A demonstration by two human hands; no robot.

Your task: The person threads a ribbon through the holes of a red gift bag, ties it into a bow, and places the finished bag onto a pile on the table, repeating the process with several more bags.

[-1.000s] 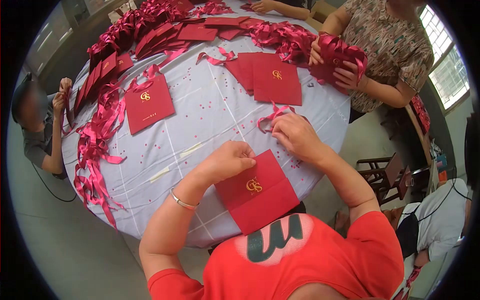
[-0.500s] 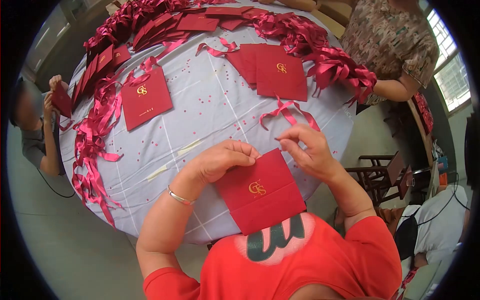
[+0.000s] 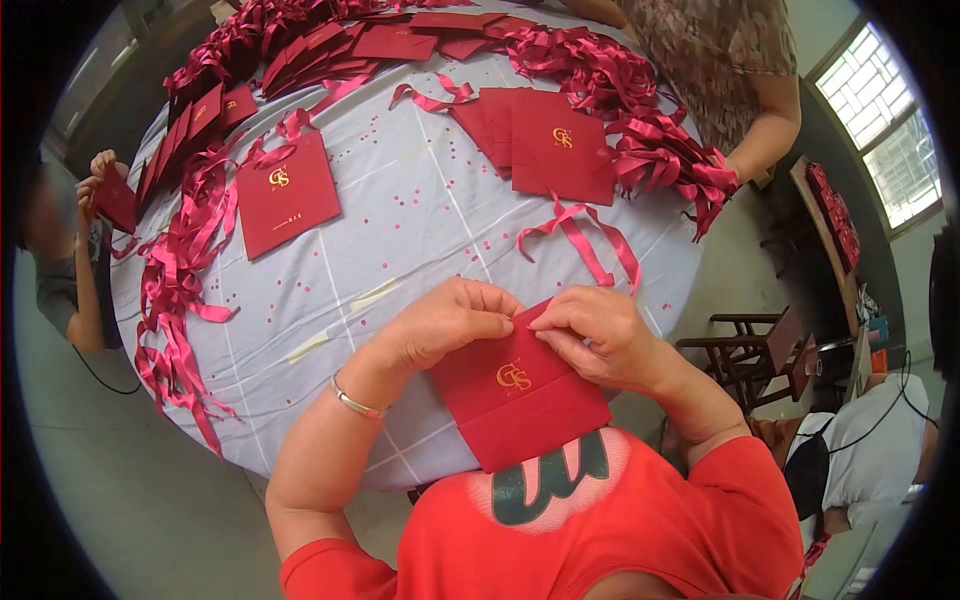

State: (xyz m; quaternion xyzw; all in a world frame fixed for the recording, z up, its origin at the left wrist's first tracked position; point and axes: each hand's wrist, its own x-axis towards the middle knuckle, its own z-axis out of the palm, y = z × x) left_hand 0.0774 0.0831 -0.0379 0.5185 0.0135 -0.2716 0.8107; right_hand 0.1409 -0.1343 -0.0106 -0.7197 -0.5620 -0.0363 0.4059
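Intently, my left hand [image 3: 455, 322] pinches the top edge of a red paper bag [image 3: 525, 402] at six o'clock; my right hand [image 3: 533, 328] sits at its one o'clock, fingertips nearly together, hold unclear. Likely light, stiff, easily creased, it suits edge pinching.

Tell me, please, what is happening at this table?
A person in a red shirt works on a flat red bag. The left-hand grip pinches its far edge; the right-hand grip is close beside, at the same edge. What the right fingertips hold, if anything, is unclear. A loose ribbon lies just beyond. A co-worker's hands, at the picture's left, hold another bag.
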